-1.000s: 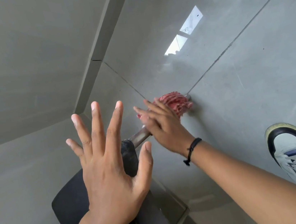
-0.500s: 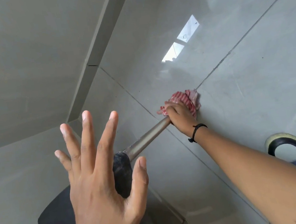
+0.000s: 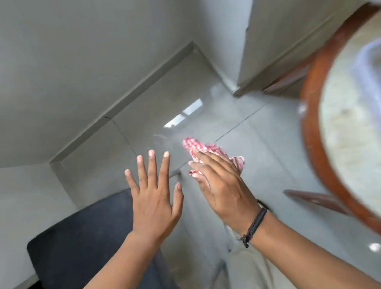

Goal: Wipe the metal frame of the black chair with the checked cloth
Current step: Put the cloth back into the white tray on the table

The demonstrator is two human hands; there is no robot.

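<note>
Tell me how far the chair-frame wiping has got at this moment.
Done: cannot be judged; no wiped metal is readable in this blurred frame. In hand: the right hand holds the checked cloth, lifted above the floor tiles, not on any rail. The left hand is spread open over the black chair. Left: the thin metal frame piece near the bottom edge is untouched now.

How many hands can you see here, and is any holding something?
2. The left hand is spread open and empty above the black chair. The right hand, just beside it, holds the checked cloth.
</note>
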